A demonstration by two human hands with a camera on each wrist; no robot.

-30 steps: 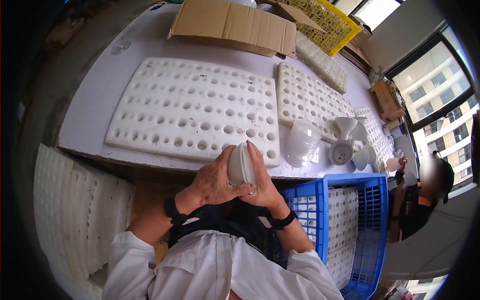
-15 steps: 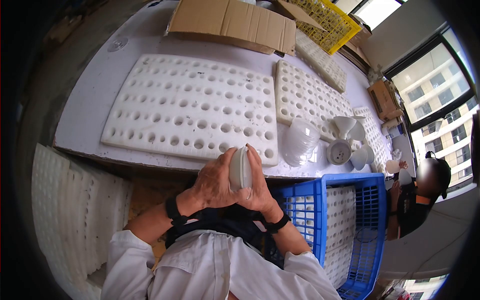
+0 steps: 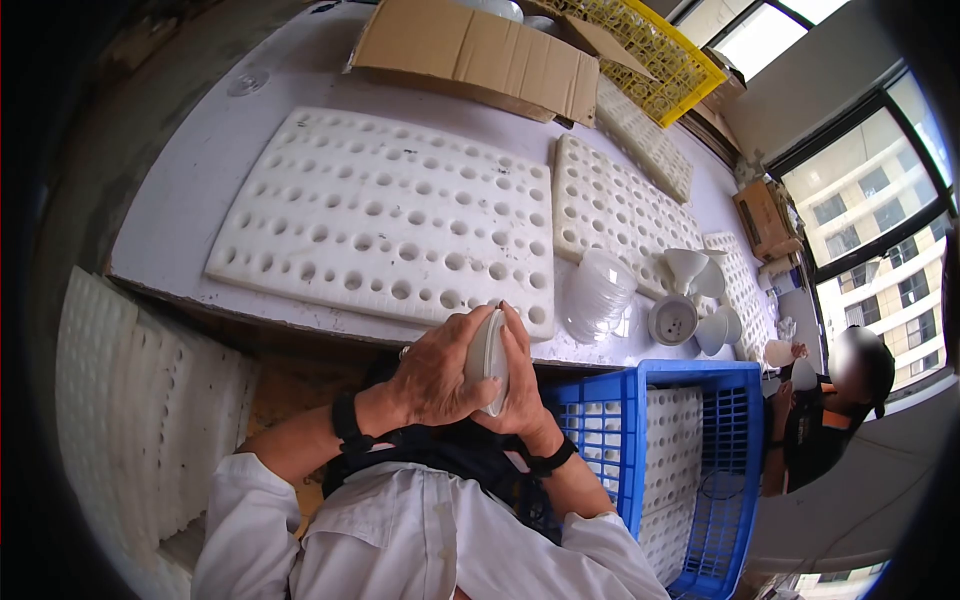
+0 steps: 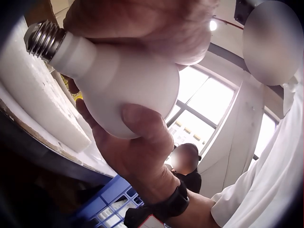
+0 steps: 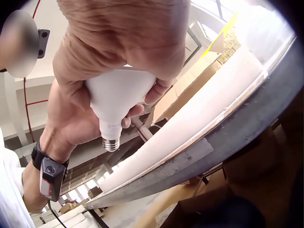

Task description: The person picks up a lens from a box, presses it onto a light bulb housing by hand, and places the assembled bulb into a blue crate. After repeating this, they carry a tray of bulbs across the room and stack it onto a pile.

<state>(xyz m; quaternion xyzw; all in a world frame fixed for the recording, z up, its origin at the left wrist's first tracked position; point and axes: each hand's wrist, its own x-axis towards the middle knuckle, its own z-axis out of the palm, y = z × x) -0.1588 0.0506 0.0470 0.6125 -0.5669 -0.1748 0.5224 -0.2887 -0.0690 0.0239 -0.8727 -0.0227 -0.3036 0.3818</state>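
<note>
Both hands are closed round one white bulb [image 3: 486,365], held out in front of you by the near edge of the tabletop [image 3: 175,215]. Left hand [image 3: 436,368]: fingers bent, wrapped on one side of it. Right hand [image 3: 521,392]: curled on the other side, thumb pressed to the white body in the left wrist view. Metal screw base [image 4: 45,41] sticks out past your fingers. Black straps on both wrists. Just beyond your hands, a big white board with rows of holes [image 3: 335,192] lies flat; a second holed board [image 3: 625,205] is right of it. Clear stacked domes [image 3: 600,290] sit near the front edge, with white cone-shaped cups [image 3: 672,320] beside them, some tipped over. Blue crate [image 3: 632,425] by your right arm has more holed boards inside. Stack of white boards [image 3: 135,400] low on your left. Cardboard box [image 3: 475,52] and yellow crate [image 3: 690,88] at the far side, small clear dish [image 3: 248,82] at far left. Another person [image 3: 815,435] off to the right.
</note>
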